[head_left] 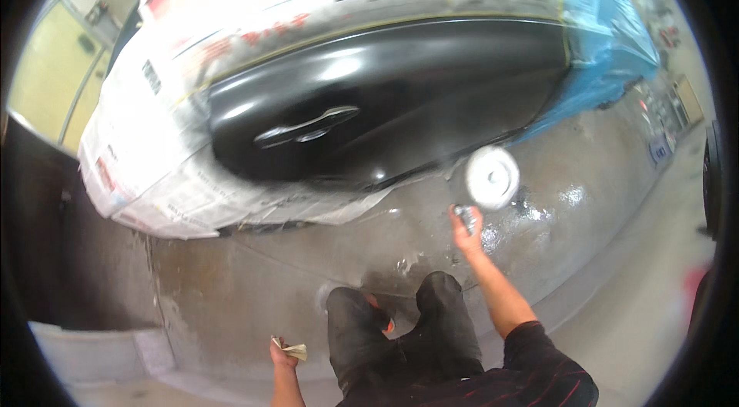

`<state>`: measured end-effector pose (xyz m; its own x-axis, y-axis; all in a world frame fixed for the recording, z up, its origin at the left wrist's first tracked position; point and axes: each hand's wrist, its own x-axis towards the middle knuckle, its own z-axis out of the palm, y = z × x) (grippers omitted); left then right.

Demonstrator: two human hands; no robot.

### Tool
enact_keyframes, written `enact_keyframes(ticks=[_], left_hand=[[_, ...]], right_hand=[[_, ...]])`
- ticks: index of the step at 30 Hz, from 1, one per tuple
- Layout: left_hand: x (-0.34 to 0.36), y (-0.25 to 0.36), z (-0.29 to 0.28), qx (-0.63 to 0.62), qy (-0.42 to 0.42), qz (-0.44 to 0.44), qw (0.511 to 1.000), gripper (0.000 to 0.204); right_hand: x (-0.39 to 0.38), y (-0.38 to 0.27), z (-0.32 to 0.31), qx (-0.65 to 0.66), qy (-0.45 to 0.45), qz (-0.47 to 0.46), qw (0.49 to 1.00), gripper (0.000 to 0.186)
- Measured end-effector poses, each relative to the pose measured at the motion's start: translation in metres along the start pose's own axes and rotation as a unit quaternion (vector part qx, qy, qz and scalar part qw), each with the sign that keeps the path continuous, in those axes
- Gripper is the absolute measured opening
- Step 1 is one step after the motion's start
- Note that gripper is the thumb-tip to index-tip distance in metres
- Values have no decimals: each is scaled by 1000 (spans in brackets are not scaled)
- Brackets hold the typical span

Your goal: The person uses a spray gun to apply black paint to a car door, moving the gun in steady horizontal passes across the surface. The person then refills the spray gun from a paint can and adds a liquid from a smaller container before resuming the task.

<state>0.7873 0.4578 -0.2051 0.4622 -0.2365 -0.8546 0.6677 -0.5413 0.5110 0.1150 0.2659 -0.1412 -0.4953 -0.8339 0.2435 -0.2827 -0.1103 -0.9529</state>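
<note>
My right hand (469, 236) is closed round the grip of a spray gun (464, 214) with a round white cup (493, 177) on it. The gun is out in front of me, just off the lower right edge of a glossy black car door (439, 91). A chrome handle (308, 128) sits on the door's left half. Low on the left, away from the door, my left hand (282, 356) pinches a folded pale yellowish cloth (294, 350). The gun's nozzle and trigger are not clearly visible.
Newspaper (177, 176) masks the car around the door, and blue plastic sheeting (608, 37) covers its right end. The grey floor (246, 284) has shiny wet-looking patches. A blue container (660, 149) stands by the right wall; a yellowish door (54, 60) is far left.
</note>
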Motion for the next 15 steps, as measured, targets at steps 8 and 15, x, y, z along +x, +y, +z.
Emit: enact_keyframes(ticks=[8, 15], left_hand=[[-126, -47, -113, 88, 55, -53, 993, 53], [-200, -18, -88, 186, 39, -68, 979, 45]], right_hand=[[-58, -180, 138, 60, -204, -67, 975, 50], [-20, -242, 131, 43, -256, -116, 959, 45]])
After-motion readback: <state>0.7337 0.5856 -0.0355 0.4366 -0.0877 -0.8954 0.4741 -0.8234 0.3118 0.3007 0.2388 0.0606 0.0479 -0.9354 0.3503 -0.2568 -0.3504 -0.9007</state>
